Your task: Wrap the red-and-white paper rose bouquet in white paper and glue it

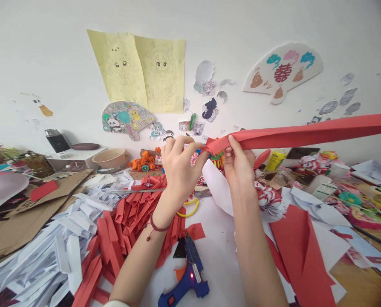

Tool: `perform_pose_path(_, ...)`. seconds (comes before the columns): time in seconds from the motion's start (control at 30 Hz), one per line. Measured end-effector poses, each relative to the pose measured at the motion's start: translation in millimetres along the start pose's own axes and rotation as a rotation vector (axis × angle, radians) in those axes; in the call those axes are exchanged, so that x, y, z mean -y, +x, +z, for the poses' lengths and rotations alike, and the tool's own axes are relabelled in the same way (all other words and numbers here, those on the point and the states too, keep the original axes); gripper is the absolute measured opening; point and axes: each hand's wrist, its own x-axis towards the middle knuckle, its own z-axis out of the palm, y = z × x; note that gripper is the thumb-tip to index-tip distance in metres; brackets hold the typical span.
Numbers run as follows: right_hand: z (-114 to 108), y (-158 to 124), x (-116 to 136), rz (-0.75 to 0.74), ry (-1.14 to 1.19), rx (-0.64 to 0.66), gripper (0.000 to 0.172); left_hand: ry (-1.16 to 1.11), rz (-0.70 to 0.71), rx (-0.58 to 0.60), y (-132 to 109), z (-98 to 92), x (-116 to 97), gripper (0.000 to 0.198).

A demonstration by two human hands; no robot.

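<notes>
A long folded strip of red paper is held up in front of the wall and runs out of view at the right. My left hand pinches its near end, which is folded over at an angle. My right hand grips the strip a little further along, thumb on the front and fingers behind. Below my hands, a blue glue gun with a lit red light lies on white paper. Folded red paper pieces are heaped left of it, partly behind my left forearm.
Folded white pieces cover the left side, beside cardboard. A beige basin and a black flask stand at the back left. Red sheets, red-and-white paper flowers and a yellow bottle are on the right.
</notes>
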Motion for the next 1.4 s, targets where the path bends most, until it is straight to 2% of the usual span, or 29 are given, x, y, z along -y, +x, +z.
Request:
perform_pose_path(0.1,0.4,-1.6,-2.9,-0.013,-0.021,0.015,0.029,-0.044,-0.063,0.056,0.7,-1.1,-0.6,0.005)
perform_pose_path(0.27,-0.8,-0.1,-9.0,-0.03,-0.028,0.008,0.028,-0.212,-0.299,0.267,4.7,-6.6,-0.2,0.007)
perform_pose_path(0.47,-4.9,3.3,-9.8,-0.088,-0.05,0.024,0.028,-0.399,-0.435,0.376,4.7,-5.8,3.7,0.013)
perform_pose_path(0.73,-6.0,5.9,-1.9,-0.218,-0.099,0.049,0.029,-0.969,-0.699,0.573,7.1,-9.9,5.2,0.037)
perform_pose_path(0.87,-8.2,6.6,-2.0,-0.264,-0.116,0.044,0.024,-1.033,-0.814,0.546,8.2,-11.0,2.2,0.036)
perform_pose_path(1.1,-7.5,3.7,-5.9,-0.294,-0.149,0.127,0.021,-1.067,-0.907,0.449,-1.8,8.3,6.7,0.036)
perform_pose_path(1.23,-7.7,2.6,-8.2,-0.301,-0.241,0.117,0.024,-1.102,-1.001,0.394,-3.9,11.8,5.6,0.037)
perform_pose_path(1.4,-7.6,3.3,-10.3,-0.352,-0.271,0.09,0.024,-1.115,-1.057,0.422,-3.3,8.9,1.2,0.035)
